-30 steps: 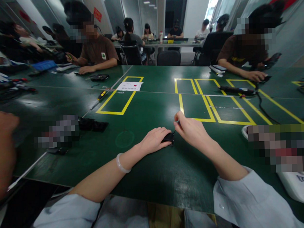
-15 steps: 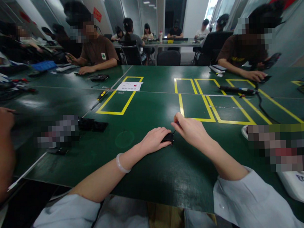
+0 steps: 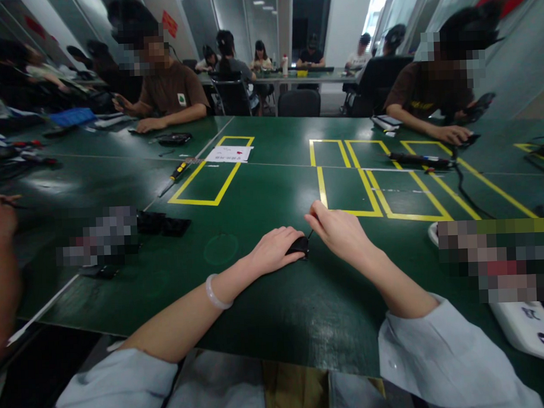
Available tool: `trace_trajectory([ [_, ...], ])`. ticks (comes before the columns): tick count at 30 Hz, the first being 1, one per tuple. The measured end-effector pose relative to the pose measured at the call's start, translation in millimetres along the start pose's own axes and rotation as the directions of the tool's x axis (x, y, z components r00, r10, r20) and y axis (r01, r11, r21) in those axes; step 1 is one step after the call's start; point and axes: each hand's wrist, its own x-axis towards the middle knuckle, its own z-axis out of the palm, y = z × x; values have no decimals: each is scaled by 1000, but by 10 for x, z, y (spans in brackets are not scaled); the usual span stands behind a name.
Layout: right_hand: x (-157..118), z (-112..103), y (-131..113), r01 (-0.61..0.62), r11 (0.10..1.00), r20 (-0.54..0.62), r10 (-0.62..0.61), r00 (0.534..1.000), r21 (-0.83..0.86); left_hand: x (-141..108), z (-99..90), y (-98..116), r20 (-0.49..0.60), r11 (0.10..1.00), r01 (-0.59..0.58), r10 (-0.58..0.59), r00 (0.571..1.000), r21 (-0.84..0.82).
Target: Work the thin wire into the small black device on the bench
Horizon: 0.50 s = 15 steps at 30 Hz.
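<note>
Near the middle of the green table (image 3: pixel 258 311), my left hand (image 3: pixel 276 249) is closed over a small black object (image 3: pixel 299 245), gripping it down against the tabletop; its exact kind is partly hidden by my fingers. My right hand (image 3: pixel 339 228) is just right of it, thumb and fingertips pinched on a thin dark rod (image 3: pixel 309 233). The rod slants down to the right side of the black object, and its upper end is covered by my fingers.
Yellow tape outlines (image 3: pixel 216 202) mark the table beyond my hands. A yellow-black screwdriver (image 3: pixel 178 170) lies left, near black pieces (image 3: pixel 177 226). A white case (image 3: pixel 526 326) lies right. A black tool (image 3: pixel 422 160) rests near a co-worker's hand (image 3: pixel 452 134). Another person's arm (image 3: pixel 2 267) is far left.
The view has shifted slightly, so the scene sits a little further left. Both my hands keep their grips on the black object and the rod, with hardly any other movement.
</note>
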Motion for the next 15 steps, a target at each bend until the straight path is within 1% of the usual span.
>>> trace_trajectory([
  [5, 6, 16, 8, -29, 1000, -14, 29, 999, -8, 4, 2, 2, -7, 1000, 7, -7, 1000, 8],
  [9, -4, -8, 53, 16, 1000, -10, -16, 1000, 7, 2, 10, -3, -9, 1000, 1, -1, 1000, -1],
  [12, -7, -31, 87, 30, 999, -6, -30, 1000, -27, 1, 15, -10, -15, 1000, 3, -3, 1000, -10],
  [15, 10, -37, 90, 7, 996, -10, -8, 1000, -88, 2, 20, -14, -15, 1000, 3, -3, 1000, -9],
])
